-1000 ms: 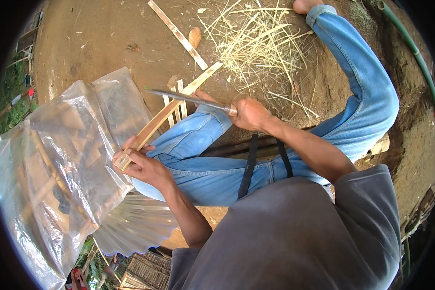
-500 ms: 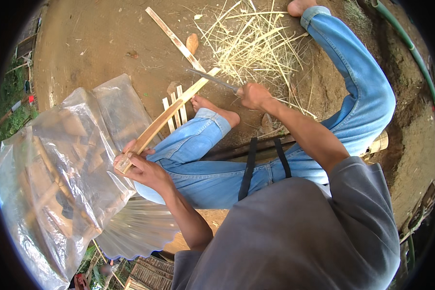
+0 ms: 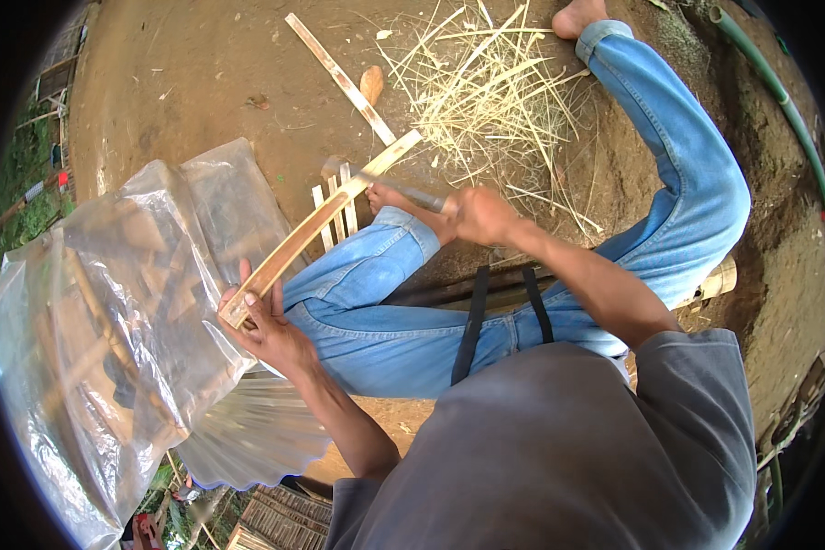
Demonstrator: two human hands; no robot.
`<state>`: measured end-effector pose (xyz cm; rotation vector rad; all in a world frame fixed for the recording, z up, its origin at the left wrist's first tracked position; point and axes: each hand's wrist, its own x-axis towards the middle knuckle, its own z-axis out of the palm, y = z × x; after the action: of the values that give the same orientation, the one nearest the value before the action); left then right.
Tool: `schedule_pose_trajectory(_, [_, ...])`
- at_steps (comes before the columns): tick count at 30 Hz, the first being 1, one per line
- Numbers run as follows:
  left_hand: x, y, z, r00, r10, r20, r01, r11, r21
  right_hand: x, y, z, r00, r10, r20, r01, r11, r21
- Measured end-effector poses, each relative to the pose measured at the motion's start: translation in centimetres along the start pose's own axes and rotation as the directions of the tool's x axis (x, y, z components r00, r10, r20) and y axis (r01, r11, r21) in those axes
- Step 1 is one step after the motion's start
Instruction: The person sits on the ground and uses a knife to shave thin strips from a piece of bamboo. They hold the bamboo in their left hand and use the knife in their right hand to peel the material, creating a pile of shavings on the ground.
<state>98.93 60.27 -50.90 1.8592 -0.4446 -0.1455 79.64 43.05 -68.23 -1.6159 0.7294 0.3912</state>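
My left hand (image 3: 273,332) is closed around the near end of a long bamboo strip (image 3: 301,236), brown along its middle and pale at its edges. The strip slants up and away to the right over my bent leg. In my right hand (image 3: 482,216) is the handle of a knife (image 3: 417,194). Motion blurs the blade, which points left toward the strip's far half; whether its edge touches the strip I cannot tell. Another bamboo strip (image 3: 339,78) lies on the ground, near the held strip's far end. Several short pale strips (image 3: 346,213) are partly hidden beneath the held one.
A heap of thin bamboo shavings (image 3: 495,87) covers the ground ahead, beside a dry brown leaf (image 3: 371,84). Clear plastic sheeting (image 3: 110,302) drapes over things at left, with a ribbed translucent sheet (image 3: 257,431) below. A green pole (image 3: 770,82) lies at far right.
The knife and my right hand have moved nearer along the strip, toward my left hand. Some fingers of the left hand have shifted on the strip's end.
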Motion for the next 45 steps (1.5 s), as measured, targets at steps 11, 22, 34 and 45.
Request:
schedule_pose_trajectory(11, [-0.8, 0.1, 0.5, 0.999, 0.005, -0.042, -0.004, 1.000, 0.009, 1.5, 3.4, 2.7, 0.988, -0.102, -0.113, 0.087, 0.987, -0.133])
schedule_pose_trajectory(22, [-0.2, 0.4, 1.2, 1.000, 0.016, -0.020, -0.014, 0.994, 0.104, 4.9, 7.6, 1.9, 0.949, 0.185, -0.256, -0.200, 0.979, -0.036])
schedule_pose_trajectory(34, [1.0, 0.5, 2.9, 0.994, 0.074, -0.084, -0.067, 0.994, 0.091, -1.0, -0.1, 3.2, 0.977, -0.115, -0.178, 0.115, 0.993, -0.014])
schedule_pose_trajectory(45, [2.2, 1.0, 3.4, 0.997, 0.050, -0.065, -0.043, 0.994, 0.105, 3.4, 6.7, 3.4, 0.991, 0.018, -0.131, -0.021, 1.000, -0.020])
